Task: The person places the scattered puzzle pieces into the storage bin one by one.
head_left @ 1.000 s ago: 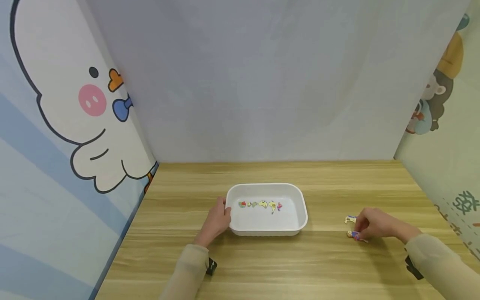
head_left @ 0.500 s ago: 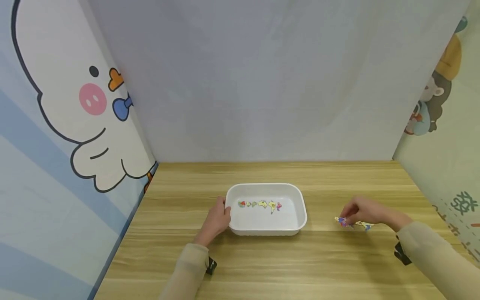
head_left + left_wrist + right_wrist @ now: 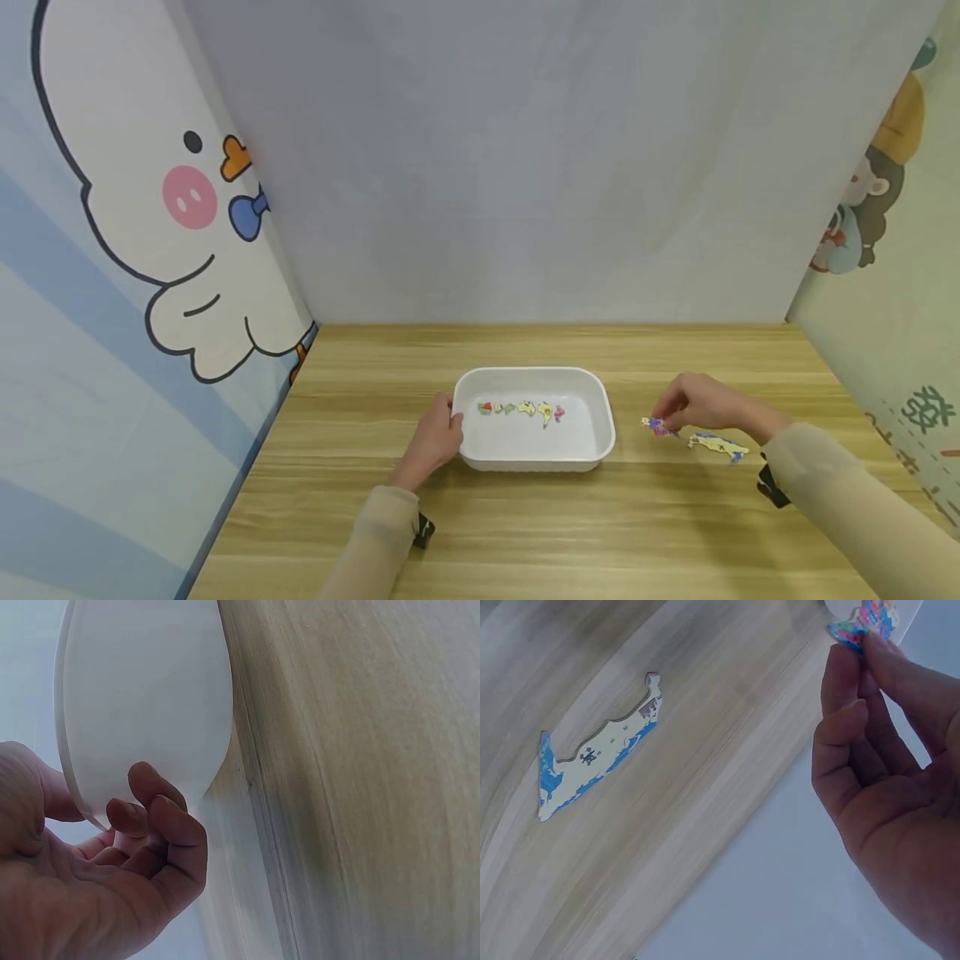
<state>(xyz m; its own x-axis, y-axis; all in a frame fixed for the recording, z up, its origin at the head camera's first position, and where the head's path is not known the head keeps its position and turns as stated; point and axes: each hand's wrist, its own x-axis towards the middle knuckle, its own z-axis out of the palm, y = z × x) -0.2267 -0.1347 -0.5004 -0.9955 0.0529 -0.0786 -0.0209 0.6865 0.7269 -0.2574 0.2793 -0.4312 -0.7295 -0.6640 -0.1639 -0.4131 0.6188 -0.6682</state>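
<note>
My left hand (image 3: 431,442) grips the left rim of a white plastic tray (image 3: 532,465), thumb at the rim and fingers against the outer wall (image 3: 150,690). Inside the tray, several small irregular puzzle pieces (image 3: 527,408) lie in a row. To the tray's right, my right hand (image 3: 708,404) pinches a pink-and-blue printed puzzle piece (image 3: 655,426) between thumb and fingers, above the table; the fingers hide part of it (image 3: 849,631). A longer cream puzzle piece with blue edging and a small skull print (image 3: 604,754) lies on the wood below that hand.
The wood-grain table (image 3: 540,533) meets a pale grey curtain (image 3: 487,167) at its back edge. Cartoon-printed panels stand at the left (image 3: 112,250) and right (image 3: 885,292). A black strap device (image 3: 422,531) sits at the left wrist.
My right hand has picked up the pink-and-blue puzzle piece from the table and carried it leftward toward the tray, uncovering the cream piece. The left hand and tray have stayed put.
</note>
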